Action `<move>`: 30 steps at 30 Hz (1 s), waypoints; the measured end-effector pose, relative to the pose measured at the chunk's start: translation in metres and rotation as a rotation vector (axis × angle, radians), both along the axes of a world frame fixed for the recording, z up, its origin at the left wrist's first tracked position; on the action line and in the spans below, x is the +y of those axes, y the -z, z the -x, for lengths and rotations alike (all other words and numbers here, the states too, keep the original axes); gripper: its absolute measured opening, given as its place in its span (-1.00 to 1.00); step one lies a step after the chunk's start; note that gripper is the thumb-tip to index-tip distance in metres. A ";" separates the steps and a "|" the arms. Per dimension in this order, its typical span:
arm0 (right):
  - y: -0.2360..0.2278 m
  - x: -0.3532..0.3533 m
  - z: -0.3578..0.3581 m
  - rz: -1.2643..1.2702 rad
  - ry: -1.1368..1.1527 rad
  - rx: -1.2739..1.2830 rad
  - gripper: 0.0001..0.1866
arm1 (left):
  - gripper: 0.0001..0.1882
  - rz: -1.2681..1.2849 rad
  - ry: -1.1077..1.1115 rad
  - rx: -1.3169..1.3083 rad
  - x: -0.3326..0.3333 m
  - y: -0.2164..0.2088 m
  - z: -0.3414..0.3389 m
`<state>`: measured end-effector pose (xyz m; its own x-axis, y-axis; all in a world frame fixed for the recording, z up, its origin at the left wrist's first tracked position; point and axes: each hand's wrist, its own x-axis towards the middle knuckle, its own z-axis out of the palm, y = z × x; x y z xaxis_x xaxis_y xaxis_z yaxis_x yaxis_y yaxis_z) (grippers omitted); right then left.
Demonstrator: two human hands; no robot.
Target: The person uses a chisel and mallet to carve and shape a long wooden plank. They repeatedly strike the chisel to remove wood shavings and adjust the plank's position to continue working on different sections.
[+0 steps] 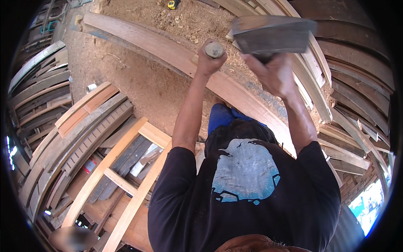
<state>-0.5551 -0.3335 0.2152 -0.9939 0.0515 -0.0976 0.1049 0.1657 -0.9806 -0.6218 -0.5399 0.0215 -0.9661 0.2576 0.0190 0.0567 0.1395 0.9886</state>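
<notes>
Head view: left hand (pixel 209 63) closed round a handle (pixel 214 50), perhaps a chisel's; right hand (pixel 275 74) gripping a motion-blurred mallet (pixel 273 35).
Handle: over the plank (pixel 147 40), butt up, long axis near upright; lower end hidden.
Mallet: right of handle, apart.
Plank: runs upper left to lower right.
Work: probably chiselling; next blow wants handle steady, strike square.

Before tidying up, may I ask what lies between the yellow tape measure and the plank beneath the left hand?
Mostly sawdust and shavings lie between the tape measure and that plank, in the head view.
</notes>
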 end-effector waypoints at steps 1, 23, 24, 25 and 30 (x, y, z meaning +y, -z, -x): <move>0.014 -0.001 0.006 -0.359 -0.125 -0.028 -0.62 | -0.69 -0.030 0.023 -0.001 0.000 0.002 -0.001; 0.039 0.008 -0.002 -0.412 -0.235 -0.185 -0.63 | -0.64 0.004 -0.117 0.090 0.005 0.008 -0.016; 0.038 0.010 -0.004 -0.383 -0.182 -0.171 -0.63 | -0.66 -0.027 -0.160 0.073 0.008 0.002 -0.012; 0.037 0.011 -0.007 -0.353 -0.138 -0.157 -0.63 | -0.67 -0.013 -0.139 0.049 0.010 -0.006 -0.008; 0.025 0.022 -0.011 -0.219 -0.003 -0.111 -0.65 | -0.68 0.011 -0.071 -0.040 0.016 -0.017 0.009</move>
